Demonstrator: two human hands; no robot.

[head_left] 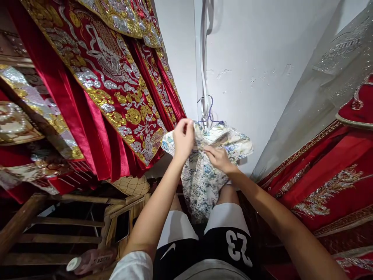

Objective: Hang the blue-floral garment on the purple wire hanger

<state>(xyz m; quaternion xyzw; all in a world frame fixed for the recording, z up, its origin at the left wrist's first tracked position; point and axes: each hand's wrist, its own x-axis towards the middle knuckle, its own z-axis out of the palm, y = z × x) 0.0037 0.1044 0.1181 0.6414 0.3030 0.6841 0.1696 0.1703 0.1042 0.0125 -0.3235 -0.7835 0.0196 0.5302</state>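
A white garment with blue and green flower print (pixel 204 182), which looks like a dress or blouse, hangs on a purple wire hanger (pixel 210 112) in front of me, its lower part falling between my knees. At its upper left, near the collar, my left hand (pixel 184 139) is closed with thumb and fingers pinching the cloth. Lower and to the right, my right hand (pixel 218 157) pinches the cloth at the middle of the front. The exact spot between the fingertips is too small to make out.
Red embroidered gowns hang on the left (pixel 116 77) and right (pixel 335 175), close to my arms. A white wall (pixel 247 50) with a hanging strap (pixel 203 58) stands ahead. Lower left are a wooden chair (pixel 67 221), a phone (pixel 122 226) and a pink bottle (pixel 93 261).
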